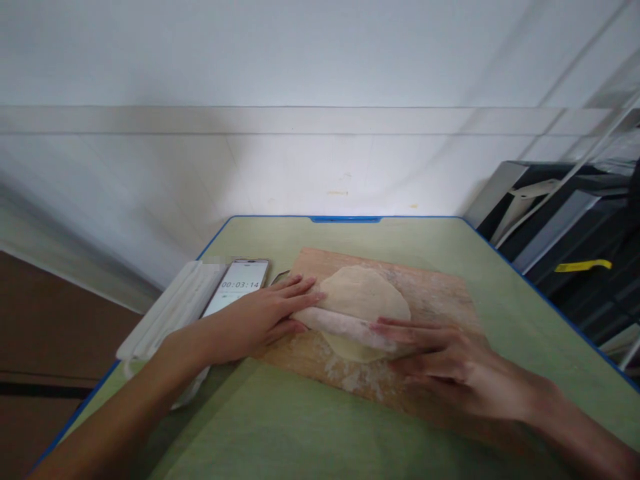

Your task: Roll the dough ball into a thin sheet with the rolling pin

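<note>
A flour-coated rolling pin [345, 325] lies across a round, flattened sheet of dough [367, 291] on a wooden board [445, 293]. My left hand [273, 310] holds the pin's left end, its fingers stretched along and over it. At the other end, my right hand [445, 363] grips the pin with its fingers over the top; that end is hidden under the hand. Dough shows both beyond the pin and on the near side. Loose flour [355, 373] is scattered on the board's front part and along its right side.
The board rests on a green table [280, 427] with a blue edge, against a white wall [320, 167]. On the left, a phone [245, 280] showing a timer leans by a white ridged object [175, 300]. Dark flat panels [575, 227] stand beyond the right edge.
</note>
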The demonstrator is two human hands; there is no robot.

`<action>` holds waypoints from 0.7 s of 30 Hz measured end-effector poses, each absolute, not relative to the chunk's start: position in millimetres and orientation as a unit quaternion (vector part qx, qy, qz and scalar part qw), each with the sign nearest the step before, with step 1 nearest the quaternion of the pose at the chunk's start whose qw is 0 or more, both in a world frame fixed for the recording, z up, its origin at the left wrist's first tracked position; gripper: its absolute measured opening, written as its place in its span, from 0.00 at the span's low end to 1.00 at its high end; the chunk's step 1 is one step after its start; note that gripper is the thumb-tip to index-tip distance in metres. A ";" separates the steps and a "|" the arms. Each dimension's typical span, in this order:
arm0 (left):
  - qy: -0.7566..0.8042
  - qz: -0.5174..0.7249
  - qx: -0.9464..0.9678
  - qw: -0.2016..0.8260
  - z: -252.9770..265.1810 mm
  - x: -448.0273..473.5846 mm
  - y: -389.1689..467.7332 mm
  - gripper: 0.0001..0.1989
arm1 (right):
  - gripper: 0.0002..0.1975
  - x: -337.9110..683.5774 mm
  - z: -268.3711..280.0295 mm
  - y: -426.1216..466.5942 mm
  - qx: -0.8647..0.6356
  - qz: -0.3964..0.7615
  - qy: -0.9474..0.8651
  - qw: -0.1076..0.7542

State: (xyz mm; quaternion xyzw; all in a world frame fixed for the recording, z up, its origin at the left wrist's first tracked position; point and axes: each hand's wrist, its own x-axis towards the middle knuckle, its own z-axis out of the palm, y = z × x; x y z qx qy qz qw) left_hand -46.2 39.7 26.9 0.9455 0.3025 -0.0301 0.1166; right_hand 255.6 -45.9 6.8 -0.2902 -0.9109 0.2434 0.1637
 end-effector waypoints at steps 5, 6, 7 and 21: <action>0.308 -0.017 0.948 0.082 23.6 -41.1 40.1 0.26 | 0.23 256.6 6.9 -45.6 -0.378 0.227 -0.882 0.166; 0.311 -0.013 0.948 0.071 22.4 -39.3 40.8 0.27 | 0.24 257.5 6.0 -45.4 -0.399 0.223 -0.874 0.167; 0.313 -0.011 0.947 0.064 21.6 -37.7 41.5 0.27 | 0.25 258.6 5.1 -45.4 -0.411 0.221 -0.869 0.164; 0.344 -0.064 0.933 0.083 30.4 -43.2 31.2 0.30 | 0.36 249.3 20.6 -65.0 -0.282 0.191 -0.935 0.100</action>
